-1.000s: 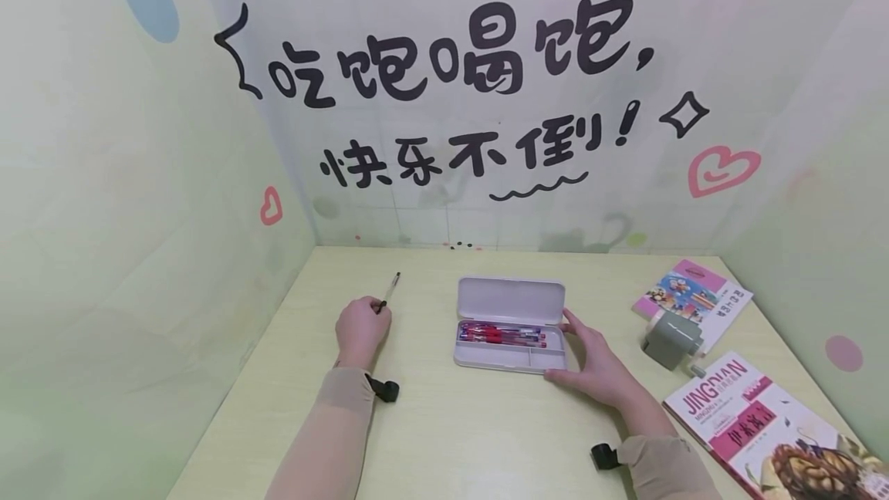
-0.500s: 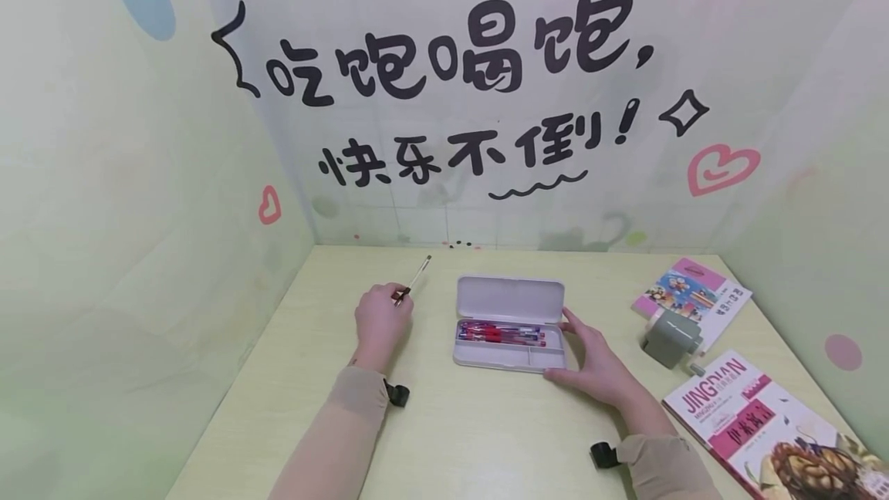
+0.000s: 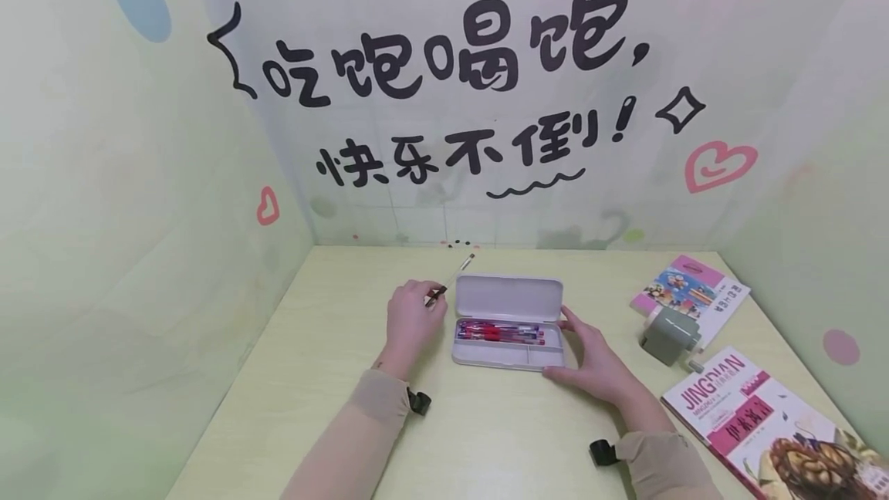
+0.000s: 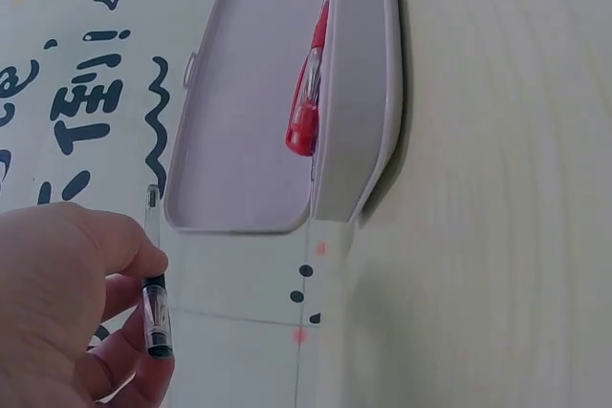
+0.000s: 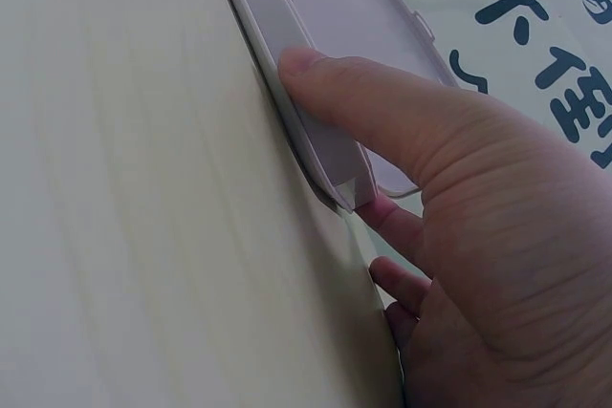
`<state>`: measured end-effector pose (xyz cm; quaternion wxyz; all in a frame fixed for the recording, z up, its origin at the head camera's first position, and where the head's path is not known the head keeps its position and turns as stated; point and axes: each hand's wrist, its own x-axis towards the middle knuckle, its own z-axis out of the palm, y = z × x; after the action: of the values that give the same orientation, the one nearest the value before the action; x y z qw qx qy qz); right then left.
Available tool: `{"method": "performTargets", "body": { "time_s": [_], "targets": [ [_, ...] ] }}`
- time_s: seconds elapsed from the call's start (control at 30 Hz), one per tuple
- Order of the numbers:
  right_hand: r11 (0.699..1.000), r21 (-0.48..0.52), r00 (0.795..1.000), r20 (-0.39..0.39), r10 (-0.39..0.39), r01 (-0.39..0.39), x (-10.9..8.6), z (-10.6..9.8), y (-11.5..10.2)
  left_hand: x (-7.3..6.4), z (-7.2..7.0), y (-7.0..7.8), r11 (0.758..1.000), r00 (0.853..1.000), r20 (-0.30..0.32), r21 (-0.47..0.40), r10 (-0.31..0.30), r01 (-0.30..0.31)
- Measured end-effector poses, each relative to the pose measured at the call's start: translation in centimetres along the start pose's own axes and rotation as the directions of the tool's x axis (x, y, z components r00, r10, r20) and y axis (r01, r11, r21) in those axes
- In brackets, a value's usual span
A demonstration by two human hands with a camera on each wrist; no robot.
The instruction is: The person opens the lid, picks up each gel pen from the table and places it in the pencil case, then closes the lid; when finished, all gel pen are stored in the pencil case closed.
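My left hand point(image 3: 411, 322) pinches a clear-barrelled pen point(image 3: 461, 267) with dark ends, just left of an open pencil case point(image 3: 510, 298). In the left wrist view the pen point(image 4: 157, 317) sits between thumb and fingers, apart from the case. The pale lilac case lies on the table, its lid tipped back. Several pens point(image 3: 496, 332), some with red grips, lie in its rear compartment. My right hand point(image 3: 597, 365) holds the case's right end. The right wrist view shows the thumb point(image 5: 316, 69) on the front wall and fingers round the end, partly hidden.
To the right stands a grey-green pencil sharpener point(image 3: 671, 336) with a crank, beside a pink-edged booklet point(image 3: 684, 284). A larger magazine-like book point(image 3: 781, 427) lies nearer the front right. A printed wall sheet point(image 3: 389, 214) borders the table point(image 3: 278, 376) behind.
My left hand has moved right with the pen, from the table's left part up to the case's left side. The right hand and the case have stayed in place.
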<state>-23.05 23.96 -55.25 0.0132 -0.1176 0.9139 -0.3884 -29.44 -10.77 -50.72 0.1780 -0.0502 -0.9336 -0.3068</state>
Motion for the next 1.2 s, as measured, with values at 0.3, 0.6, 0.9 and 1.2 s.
{"method": "performTargets", "body": {
  "time_s": [0.3, 0.6, 0.9, 1.2],
  "targets": [
    [1.000, 0.001, 1.000, 0.004, 0.014, -0.014, 0.0, -0.1, 0.4, -0.6, 1.3, 1.0, 0.994, 0.991, 0.088, -0.049, 0.105, -0.101],
    [1.000, 0.018, 1.000, -0.002, 0.002, -0.002, 0.1, -0.2, 0.1, -0.7, 2.5, 1.3, 0.966, 0.953, 0.169, 0.011, 0.252, -0.258],
    [1.000, 0.027, 1.000, 0.004, 0.016, -0.016, 0.1, 0.0, 0.1, -1.2, 3.7, 1.3, 0.946, 0.917, 0.238, -0.021, 0.320, -0.324],
    [1.000, 0.022, 1.000, 0.006, 0.018, -0.018, 0.2, 0.0, 0.2, -1.6, 4.6, 1.6, 0.933, 0.898, 0.278, 0.015, 0.341, -0.359]
  ]
}}
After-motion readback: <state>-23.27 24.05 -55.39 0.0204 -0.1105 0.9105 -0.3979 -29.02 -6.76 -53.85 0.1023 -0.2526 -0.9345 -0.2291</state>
